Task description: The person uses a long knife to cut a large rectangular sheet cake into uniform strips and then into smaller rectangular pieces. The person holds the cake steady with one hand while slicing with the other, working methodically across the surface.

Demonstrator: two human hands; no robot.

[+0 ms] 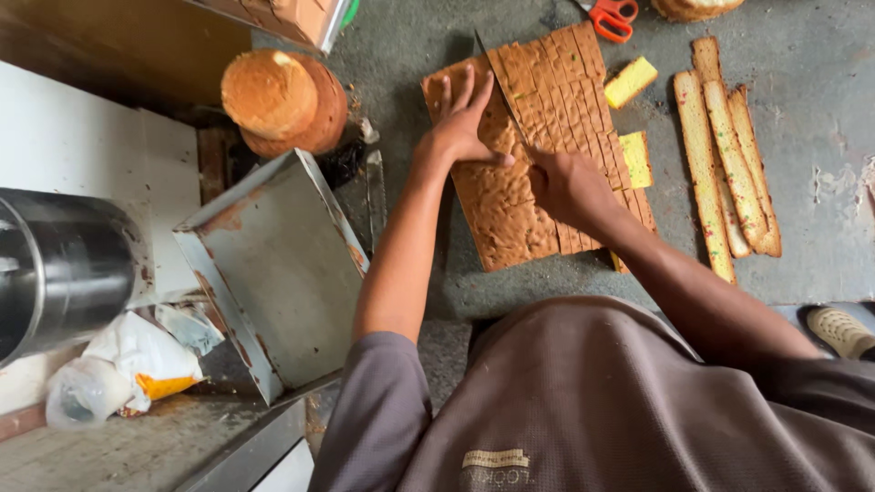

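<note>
Right hand: our right hand (567,187) is closed into a fist around the handle of a knife (499,91), knuckles up, forearm running back toward our body at the lower right.
Knife: we see a thin, dark blade coming out of the fist and running up and to the left; its tip lies at the far edge of the cake, well beyond the grip. The long axis is a steep diagonal, tip away from us.
Left hand: our left hand (463,123) lies flat on the cake just left of the blade, fingers spread and pointing away, pressing down and closed on nothing.
Sponge cake slab: the slab (510,200) is a flat, golden-brown sheet with a pitted crust, lying on the grey stone worktop (820,109) under both hands. Right of the blade it is scored into narrow strips that run parallel to the knife; left of the blade it is uncut.
Trimmed strips: long, pale crust strips (734,155) lie well to the right of the grip, with small yellow cake pieces (631,82) between them and the slab.
Baking tray: an empty metal tray (273,264) sits tilted, left of our left arm.
Round cakes: a stack of round brown cakes (283,100) stands beyond the tray.
Scissors: orange-handled scissors (612,18) lie at the far edge.
</note>
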